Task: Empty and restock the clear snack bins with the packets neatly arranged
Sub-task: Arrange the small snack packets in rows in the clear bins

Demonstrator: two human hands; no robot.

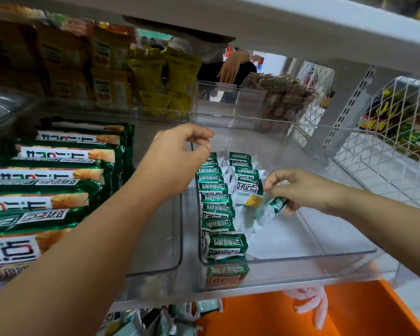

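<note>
A white shop shelf (301,27) holds a clear bin (155,271) on the left full of big green packets (46,170), and next to it is the clear snack bin (301,254) with small green-and-white packets (216,190) in neat rows along its left side. The left hand (180,154) is over the far left corner of the snack bin with its fingers curled in, but I cannot tell if they pinch anything. The right hand (301,190) is inside that bin, just right of the rows, pinching a loose packet (275,206) between thumb and fingers.
</note>
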